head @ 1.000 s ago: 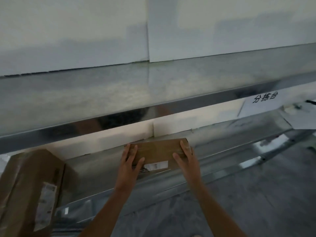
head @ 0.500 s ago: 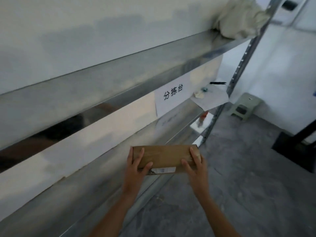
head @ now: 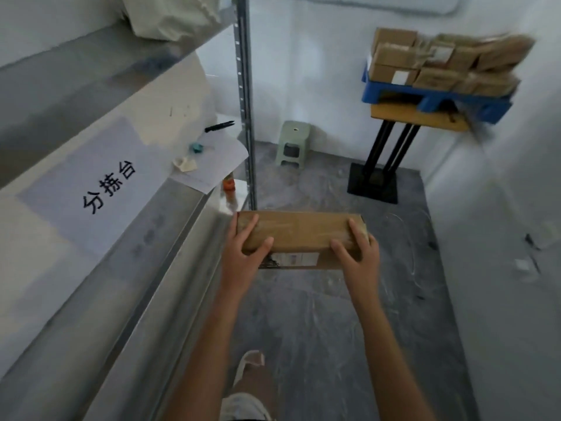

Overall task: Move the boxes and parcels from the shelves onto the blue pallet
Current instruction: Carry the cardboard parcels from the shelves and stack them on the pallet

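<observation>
Both hands gripped one long cardboard box (head: 299, 235) by its ends, left hand (head: 243, 256) and right hand (head: 359, 256), fingers curled over its top. Earlier held beside the metal shelf (head: 170, 238), it was now carried clear above the grey floor (head: 318, 329), with the blue pallet (head: 431, 100) and its stacked boxes (head: 437, 63) newly in view, well apart.

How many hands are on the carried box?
2. The left hand grips the left end of the box, the right hand grips its right end. Fingertips under the box are hidden.
</observation>
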